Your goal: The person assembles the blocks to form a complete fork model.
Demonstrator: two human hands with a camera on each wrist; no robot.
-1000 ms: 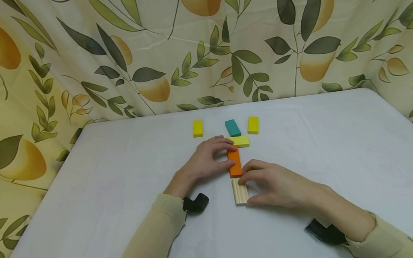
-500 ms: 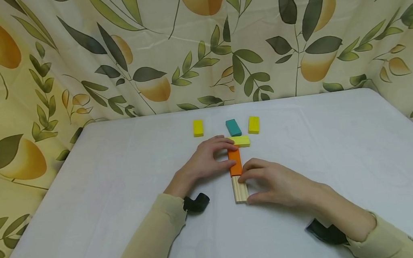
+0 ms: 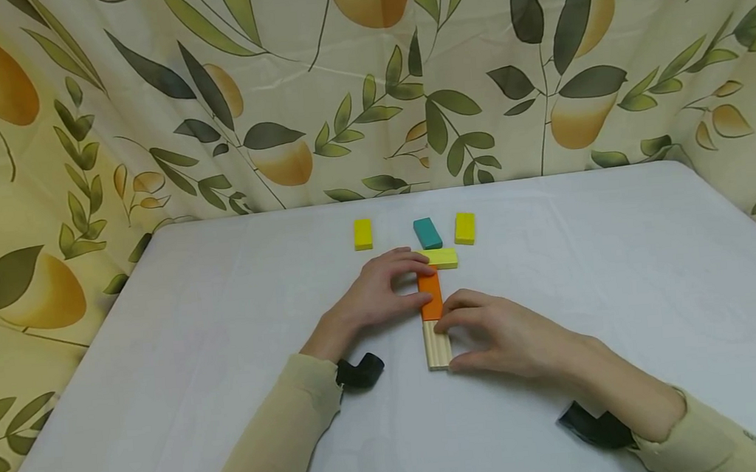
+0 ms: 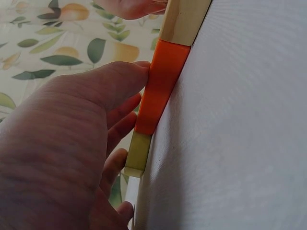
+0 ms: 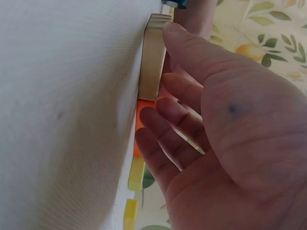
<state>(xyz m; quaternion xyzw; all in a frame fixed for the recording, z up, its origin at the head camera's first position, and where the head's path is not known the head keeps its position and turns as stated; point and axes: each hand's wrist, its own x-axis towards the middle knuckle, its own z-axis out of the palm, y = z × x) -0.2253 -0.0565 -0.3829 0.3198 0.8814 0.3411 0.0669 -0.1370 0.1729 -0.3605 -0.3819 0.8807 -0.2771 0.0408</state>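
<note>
In the head view an orange block (image 3: 430,296) lies lengthwise, its far end against a yellow-green block (image 3: 443,258) set crosswise. A plain wooden block (image 3: 437,348) with a striped top lies in line, meeting the orange block's near end. My left hand (image 3: 389,291) rests from the left on the orange and yellow-green blocks, thumb on the orange one's edge. From the right, my right hand (image 3: 502,337) holds the wooden block between thumb and bent fingers, the thumb at its near corner. In the right wrist view the wooden block (image 5: 152,62) stands right beside my thumb.
Beyond the row lie a teal block (image 3: 427,233) and two yellow blocks, one on the left (image 3: 362,234) and one on the right (image 3: 465,228). All sit on a white-covered table (image 3: 224,315). A patterned curtain (image 3: 370,140) hangs behind its far edge.
The wooden block has slid away from me, closing the small gap to the orange block, and then shifted slightly left. My right hand moved with it; my left hand stays in place.
</note>
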